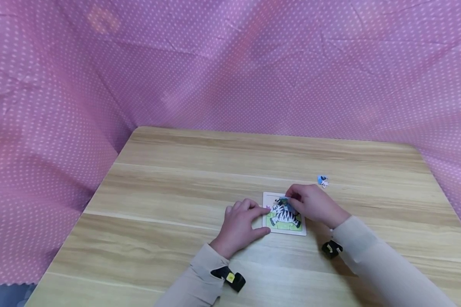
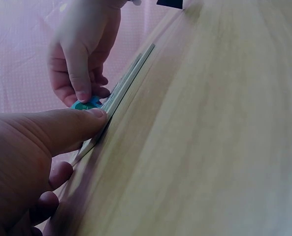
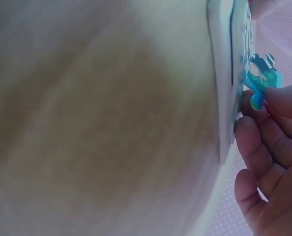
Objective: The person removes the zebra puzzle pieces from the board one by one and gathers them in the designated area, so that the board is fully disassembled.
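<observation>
A square zebra jigsaw puzzle (image 1: pixel 282 218) in a white-edged tray (image 1: pixel 266 198) lies on the table between the hands. My right hand (image 1: pixel 313 204) pinches a puzzle piece (image 3: pixel 264 78) between thumb and fingers, over the upper right of the picture. In the right wrist view the piece is blue-green with a black-and-white part, tilted up from the tray. My left hand (image 1: pixel 239 227) rests at the tray's left side, index finger and thumb extended onto its border. The left wrist view shows the left thumb (image 2: pixel 81 125) at the tray edge, close to the pinched piece.
Another loose puzzle piece (image 1: pixel 323 181), blue with black and white, lies on the wooden table (image 1: pixel 184 183) beyond the right hand. Pink dotted cloth (image 1: pixel 230 72) hangs behind the table and along its sides. Black straps (image 1: pixel 230 277) circle both wrists.
</observation>
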A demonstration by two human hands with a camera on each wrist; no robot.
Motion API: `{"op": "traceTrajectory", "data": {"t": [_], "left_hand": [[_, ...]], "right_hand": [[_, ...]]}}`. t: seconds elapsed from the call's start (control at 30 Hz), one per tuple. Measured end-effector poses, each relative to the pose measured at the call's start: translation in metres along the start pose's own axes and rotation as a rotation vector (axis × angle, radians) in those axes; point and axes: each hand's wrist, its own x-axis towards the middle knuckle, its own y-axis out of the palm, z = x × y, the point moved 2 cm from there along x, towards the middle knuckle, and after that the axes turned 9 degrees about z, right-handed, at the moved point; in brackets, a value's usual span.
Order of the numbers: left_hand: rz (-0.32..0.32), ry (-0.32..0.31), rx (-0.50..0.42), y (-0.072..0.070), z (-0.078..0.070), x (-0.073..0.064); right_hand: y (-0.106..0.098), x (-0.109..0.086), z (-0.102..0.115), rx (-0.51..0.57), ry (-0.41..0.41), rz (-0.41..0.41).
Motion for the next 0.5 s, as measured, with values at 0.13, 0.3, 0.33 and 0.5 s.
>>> {"op": "traceTrajectory", "data": {"t": [0.13, 0.3, 0.33, 0.5], "left_hand": [[0.008, -0.009, 0.005, -0.0004, -0.0010, 0.0001], [0.014, -0.009, 0.035, -0.0019, -0.0046, 0.0000], [0.015, -0.008, 0.047, -0.0021, -0.0053, 0.0000], [0.059, 0.007, 0.159, -0.0031, -0.0098, 0.0021]], "right_hand": [[-0.0013, 0.0013, 0.0001, 0.001, 0.005, 0.013], [-0.0017, 0.0027, -0.0009, 0.001, 0.015, 0.017], [-0.0015, 0.0028, -0.0012, -0.002, 0.017, 0.015], [-0.0002, 0.0036, -0.0016, -0.007, 0.009, 0.006]]}}
